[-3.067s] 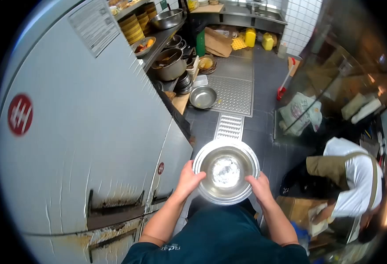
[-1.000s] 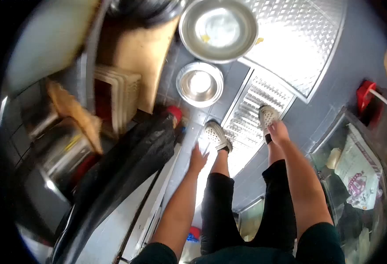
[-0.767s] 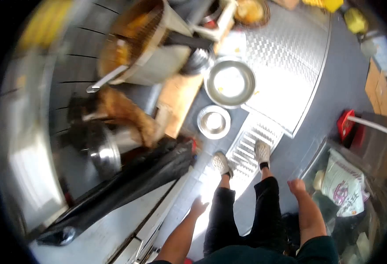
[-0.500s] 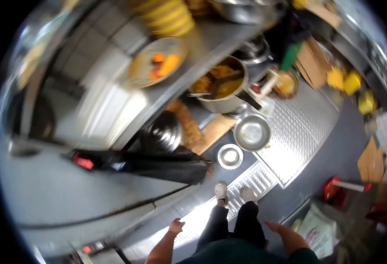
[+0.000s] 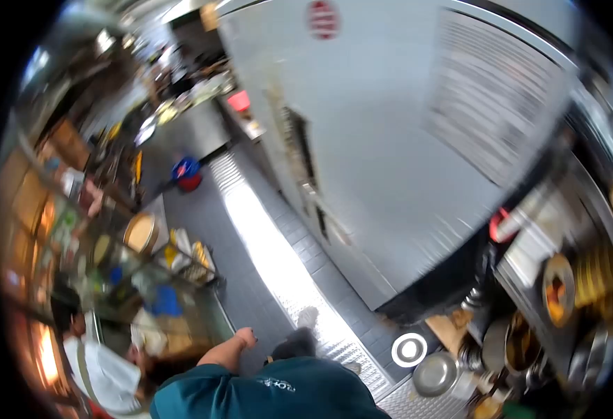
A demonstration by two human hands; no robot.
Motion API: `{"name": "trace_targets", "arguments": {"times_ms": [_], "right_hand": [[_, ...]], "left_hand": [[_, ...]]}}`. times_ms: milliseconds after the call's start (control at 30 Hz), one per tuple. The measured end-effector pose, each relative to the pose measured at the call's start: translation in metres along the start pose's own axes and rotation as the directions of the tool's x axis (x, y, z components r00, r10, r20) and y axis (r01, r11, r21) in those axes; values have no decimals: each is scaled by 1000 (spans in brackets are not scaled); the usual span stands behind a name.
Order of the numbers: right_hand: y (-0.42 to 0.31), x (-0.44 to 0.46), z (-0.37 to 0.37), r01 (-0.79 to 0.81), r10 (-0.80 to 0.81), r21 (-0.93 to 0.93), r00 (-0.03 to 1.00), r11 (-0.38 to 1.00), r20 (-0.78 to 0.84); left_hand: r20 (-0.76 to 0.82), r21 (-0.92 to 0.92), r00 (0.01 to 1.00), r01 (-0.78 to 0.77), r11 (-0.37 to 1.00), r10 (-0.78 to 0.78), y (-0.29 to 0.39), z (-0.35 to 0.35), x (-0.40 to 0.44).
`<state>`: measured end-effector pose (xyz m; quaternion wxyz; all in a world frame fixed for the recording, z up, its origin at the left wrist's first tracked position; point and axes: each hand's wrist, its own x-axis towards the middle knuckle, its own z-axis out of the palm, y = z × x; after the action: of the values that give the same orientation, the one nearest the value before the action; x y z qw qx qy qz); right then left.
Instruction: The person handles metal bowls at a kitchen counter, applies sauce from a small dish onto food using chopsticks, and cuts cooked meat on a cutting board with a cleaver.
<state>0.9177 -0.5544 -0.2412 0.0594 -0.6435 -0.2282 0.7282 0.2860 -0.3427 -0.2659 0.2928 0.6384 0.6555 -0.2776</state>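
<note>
At lower centre, my left hand (image 5: 247, 338) shows nothing in its grasp; clenched or slack, I cannot tell through blur. Well apart, on the floor at lower right, the small steel bowl (image 5: 409, 350) sits mouth up, round, axis vertical, just beside the larger bowl (image 5: 435, 373). Versus 0.5 s ago: view swung toward the fridge (image 5: 383, 133); my right hand has left it.
</note>
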Motion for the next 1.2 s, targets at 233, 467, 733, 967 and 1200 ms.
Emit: {"name": "trace_targets", "arguments": {"times_ms": [233, 467, 733, 967, 1200], "right_hand": [[-207, 57, 6, 68, -55, -325, 997, 943, 48], [-375, 111, 83, 236, -163, -559, 971, 795, 177], [-572, 139, 168, 178, -114, -367, 975, 913, 191], [-748, 225, 236, 335, -278, -594, 942, 732, 188], [-947, 358, 322, 443, -448, -767, 865, 465, 228]], "left_hand": [[126, -449, 975, 221, 866, -183, -51, 46, -27], [158, -620, 934, 346, 704, -320, -159, -8, 24], [-221, -781, 863, 122, 612, -454, -252, -194, 119], [-286, -798, 912, -58, 599, -293, -260, -351, 193], [-288, -752, 892, 16, 659, -350, -355, -419, 249]]}}
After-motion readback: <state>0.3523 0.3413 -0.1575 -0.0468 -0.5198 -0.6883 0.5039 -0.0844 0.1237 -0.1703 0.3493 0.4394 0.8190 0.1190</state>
